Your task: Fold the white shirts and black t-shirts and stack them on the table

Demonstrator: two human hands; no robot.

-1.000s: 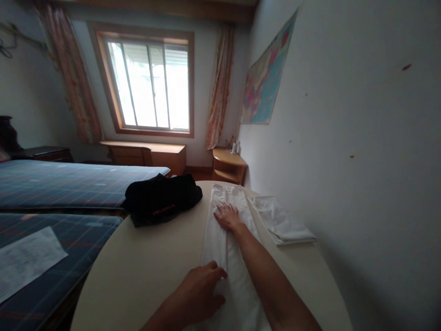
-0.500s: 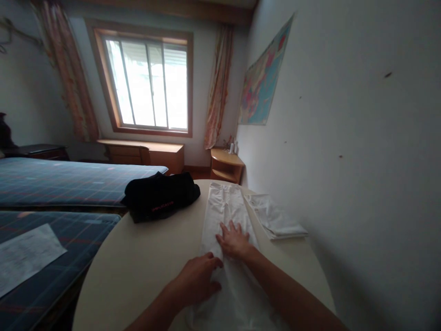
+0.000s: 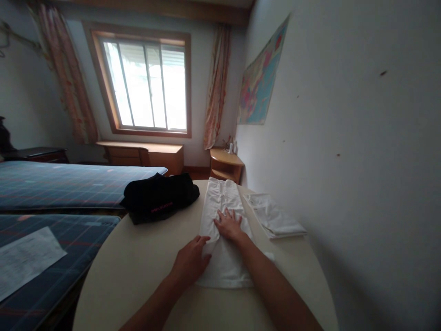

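Note:
A long, narrow strip of folded white cloth (image 3: 225, 266), perhaps a garment, lies on the round table (image 3: 138, 276), its far end at the table's back edge. My right hand (image 3: 229, 225) rests flat on the middle of it, fingers spread. At the cloth's left edge is my left hand (image 3: 193, 255), thumb and fingers apart, touching the edge. Creases run through the cloth around both hands. A small white piece (image 3: 269, 256) shows beyond my right forearm; whether it belongs to the same cloth I cannot tell.
Another folded white cloth (image 3: 274, 216) lies on the table's right side. A black cloth item (image 3: 160, 197) with pink lettering sits at the back left. Beds with plaid mattresses (image 3: 69, 184) stand left, a paper sheet (image 3: 29, 259) on the nearer one. A white wall (image 3: 361, 207) borders the right.
Both hands have moved a little away from me. The white cloth has shifted the same way, and its near end, earlier down by the picture's bottom, now lies farther up the table.

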